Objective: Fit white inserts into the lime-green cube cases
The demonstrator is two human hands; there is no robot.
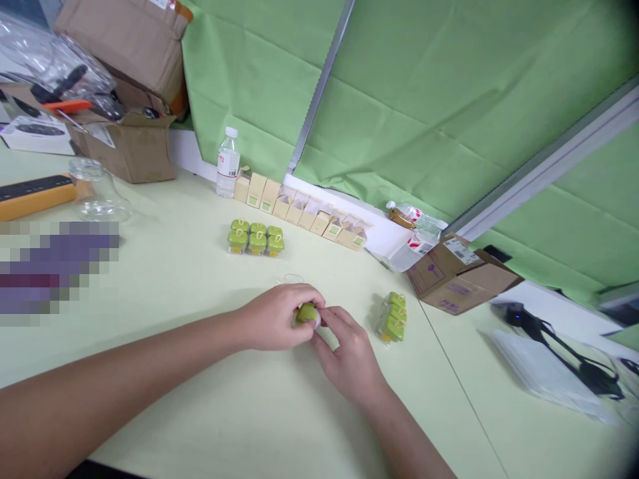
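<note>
Lower centre, on surface: small container; cluster lies above it; carton row behind cluster, bottle at row's left.

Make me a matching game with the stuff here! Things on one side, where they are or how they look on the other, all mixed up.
Things
1. water bottle
2. green piece
3. brown shipping box
4. row of little tan boxes

Places or states
A. pinched between the left hand and the right hand
B. lined up side by side, running right from the bottle
C. standing upright with a white cap
D. far off to the right, with labels stuck on it

Pairs: 1-C, 2-A, 3-D, 4-B
</note>
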